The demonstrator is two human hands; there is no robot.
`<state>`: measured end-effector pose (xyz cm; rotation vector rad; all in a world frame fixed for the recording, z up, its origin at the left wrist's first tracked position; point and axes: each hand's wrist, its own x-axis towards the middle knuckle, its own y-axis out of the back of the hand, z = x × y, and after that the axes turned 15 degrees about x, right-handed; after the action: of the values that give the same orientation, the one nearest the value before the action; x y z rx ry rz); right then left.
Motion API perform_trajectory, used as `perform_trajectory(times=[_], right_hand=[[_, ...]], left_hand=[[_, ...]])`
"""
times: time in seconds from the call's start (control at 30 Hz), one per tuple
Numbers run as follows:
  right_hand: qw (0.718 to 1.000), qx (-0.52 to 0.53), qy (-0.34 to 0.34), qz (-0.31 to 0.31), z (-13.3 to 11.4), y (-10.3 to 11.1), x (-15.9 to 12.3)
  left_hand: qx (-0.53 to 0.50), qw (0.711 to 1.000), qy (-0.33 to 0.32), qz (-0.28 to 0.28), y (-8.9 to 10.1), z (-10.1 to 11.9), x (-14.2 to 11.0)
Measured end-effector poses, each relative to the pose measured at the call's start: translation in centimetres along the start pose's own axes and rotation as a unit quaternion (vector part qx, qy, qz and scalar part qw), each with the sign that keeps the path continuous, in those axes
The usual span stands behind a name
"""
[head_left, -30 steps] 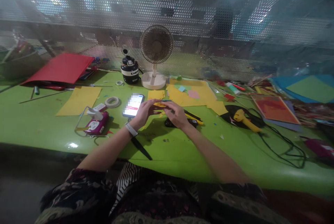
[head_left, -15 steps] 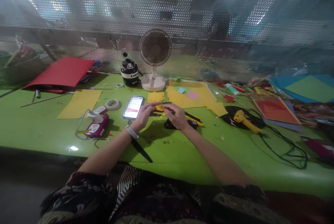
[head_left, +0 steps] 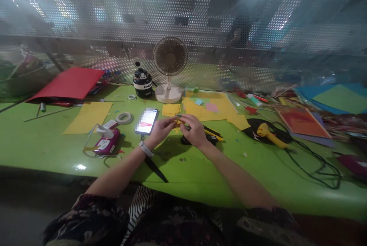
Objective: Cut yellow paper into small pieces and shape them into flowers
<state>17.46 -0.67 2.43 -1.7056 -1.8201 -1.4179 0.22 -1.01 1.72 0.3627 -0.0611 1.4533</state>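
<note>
Both hands meet over the green table (head_left: 197, 175), pinching a small yellow paper piece (head_left: 179, 121) between their fingertips. My left hand (head_left: 161, 130) is closed on its left side, a white watch on the wrist. On the other side my right hand (head_left: 194, 130) grips it with thumb and fingers. A little dark green bit shows at the top of the piece; its exact shape is too small to tell. Left of my left hand lies a lit phone (head_left: 146, 121). Beneath my right hand are a black object (head_left: 211, 139), partly hidden, and a yellow cutter knife (head_left: 213, 132).
A white fan (head_left: 169, 93) and a dark bottle (head_left: 142, 85) stand at the back. To the left are a tape roll (head_left: 124, 117), a purple power socket (head_left: 108, 143) and yellow paper (head_left: 88, 118). At right lies a yellow glue gun (head_left: 271, 135) with a black cable.
My fingertips have turned and drawn closer around the yellow paper piece, and the left fingers are more curled. The view has tilted slightly upward; things on the table stay in place.
</note>
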Motion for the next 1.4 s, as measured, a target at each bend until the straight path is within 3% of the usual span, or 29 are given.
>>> perform_trajectory(times=[0.17, 0.33, 0.53, 0.8, 0.9, 1.03, 1.13, 1.27, 1.4], right_hand=[[0.998, -0.052, 0.034, 0.006, 0.2, 0.0, 0.0], [0.999, -0.019, 0.003, 0.036, 0.0, 0.1, 0.0], [0.999, -0.028, 0.014, 0.018, -0.4, 0.3, 0.0], [0.998, -0.051, 0.015, -0.017, -0.4, -0.2, -0.4], [0.999, -0.028, -0.002, -0.016, -0.6, -0.1, -0.2], [0.995, 0.08, -0.051, 0.042, -0.6, 1.1, 0.8], [0.971, 0.18, -0.139, 0.068, -0.3, 1.9, 1.5], [0.925, 0.279, -0.253, 0.05, -0.1, 1.8, 1.7], [0.916, 0.29, -0.274, 0.044, -0.4, 1.5, 1.6]], left_hand=[[0.104, 0.991, -0.08, 0.037, 0.4, -0.2, 0.1], [0.254, 0.937, -0.19, 0.145, 1.0, 0.7, 0.3], [0.384, 0.875, -0.27, 0.12, 1.1, 0.4, 0.4], [0.491, 0.783, -0.354, 0.143, 0.6, 0.7, -0.1], [0.48, 0.8, -0.33, 0.148, 0.7, 0.5, 0.1], [0.369, 0.886, -0.238, 0.149, 1.2, -0.3, 0.8], [0.303, 0.926, -0.182, 0.137, 1.5, -0.9, 1.3], [0.285, 0.934, -0.181, 0.12, 1.5, -1.0, 1.2], [0.288, 0.926, -0.216, 0.111, 1.3, -0.9, 1.0]])
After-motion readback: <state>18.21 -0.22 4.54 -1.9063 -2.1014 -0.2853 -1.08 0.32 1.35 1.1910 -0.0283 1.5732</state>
